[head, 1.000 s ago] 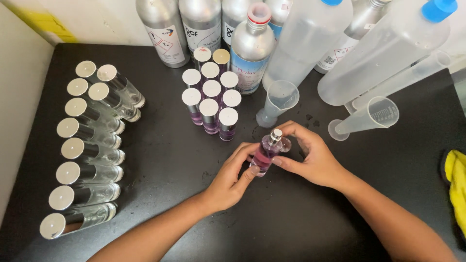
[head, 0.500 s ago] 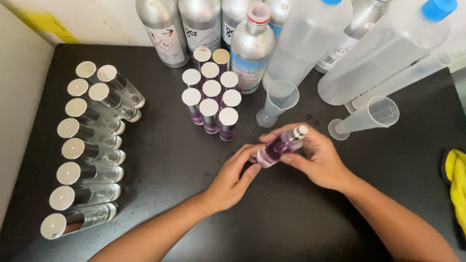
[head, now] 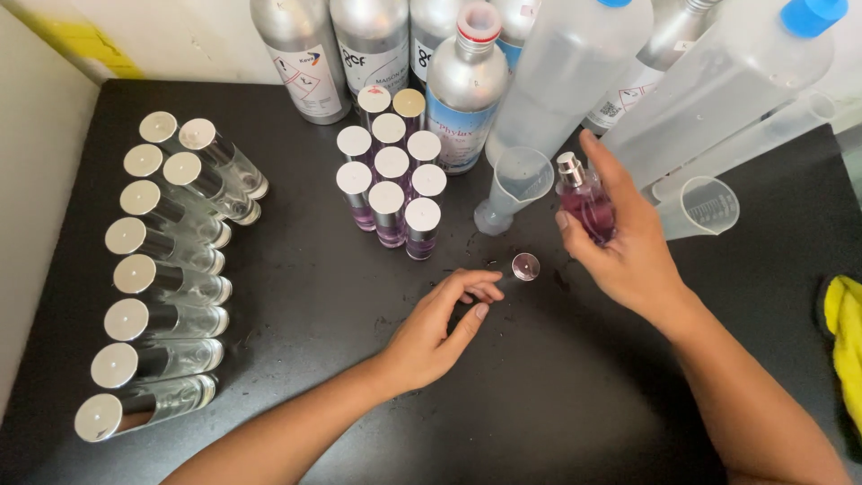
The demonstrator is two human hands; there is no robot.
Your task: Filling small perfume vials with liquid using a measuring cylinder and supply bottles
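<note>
The right hand [head: 628,242] grips a small purple bottle [head: 585,202], lifted off the tabletop [head: 557,395]; the left hand [head: 440,328] rests loosely curled, holding nothing, with what looks like a cap [head: 524,266] just beyond its fingertips

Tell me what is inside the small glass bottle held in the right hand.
The small clear glass spray bottle in the right hand holds purple liquid under its uncapped silver nozzle. The palm covers the bottle's base and back.

Soft, even light over my bench; caps [head: 136,198] glint, shadows stay faint, and edges bow slightly.
</note>
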